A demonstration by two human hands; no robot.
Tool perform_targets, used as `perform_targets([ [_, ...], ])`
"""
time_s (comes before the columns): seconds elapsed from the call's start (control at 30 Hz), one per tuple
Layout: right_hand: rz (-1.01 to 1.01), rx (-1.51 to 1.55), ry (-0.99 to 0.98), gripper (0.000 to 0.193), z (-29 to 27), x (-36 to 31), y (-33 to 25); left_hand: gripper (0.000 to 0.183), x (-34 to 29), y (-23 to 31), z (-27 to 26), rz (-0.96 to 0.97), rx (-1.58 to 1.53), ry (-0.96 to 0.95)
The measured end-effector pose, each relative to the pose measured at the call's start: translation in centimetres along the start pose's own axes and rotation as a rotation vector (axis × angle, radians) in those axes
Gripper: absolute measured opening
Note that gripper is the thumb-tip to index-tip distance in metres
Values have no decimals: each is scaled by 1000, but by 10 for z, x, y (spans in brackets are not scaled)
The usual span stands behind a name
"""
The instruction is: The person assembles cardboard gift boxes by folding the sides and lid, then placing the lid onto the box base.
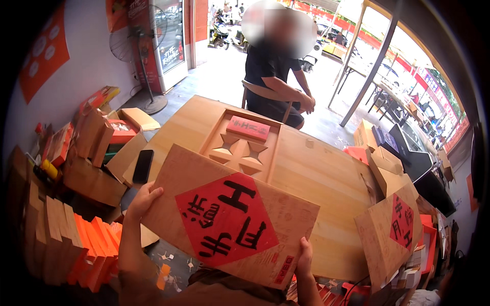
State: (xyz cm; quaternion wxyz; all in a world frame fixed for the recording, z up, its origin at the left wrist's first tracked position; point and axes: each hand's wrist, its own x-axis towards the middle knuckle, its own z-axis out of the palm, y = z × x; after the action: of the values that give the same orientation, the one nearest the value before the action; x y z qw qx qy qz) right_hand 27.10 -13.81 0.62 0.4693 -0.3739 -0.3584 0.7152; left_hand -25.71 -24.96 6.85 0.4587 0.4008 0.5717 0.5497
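I hold a flat brown cardboard box with a large red diamond label, tilted above the near edge of a wooden table. My left hand grips its left edge. My right hand grips its lower right corner. Beyond the box, an open wooden tray with star-shaped cutouts lies on the table, with a small red box resting in its far end. A black phone lies at the table's left edge.
Stacks of brown and orange boxes stand at my left, with more cartons behind them. Another brown box with a red label stands at right. A person in dark clothes sits across the table. A standing fan is at back left.
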Motion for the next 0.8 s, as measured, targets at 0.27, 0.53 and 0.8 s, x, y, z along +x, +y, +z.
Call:
perform_targets([
  [0.27, -40, 150, 157, 55, -101, -3, -12, 48, 27, -28, 61, -126, -79, -166],
  [0.53, -54, 218, 137, 65, -64, -59, -51, 54, 48, -20, 93, -92, 48, -229],
  [0.8, -137, 429, 170, 61, 50, -35, 30, 51, 251, 52, 48, 51, 401, -415],
])
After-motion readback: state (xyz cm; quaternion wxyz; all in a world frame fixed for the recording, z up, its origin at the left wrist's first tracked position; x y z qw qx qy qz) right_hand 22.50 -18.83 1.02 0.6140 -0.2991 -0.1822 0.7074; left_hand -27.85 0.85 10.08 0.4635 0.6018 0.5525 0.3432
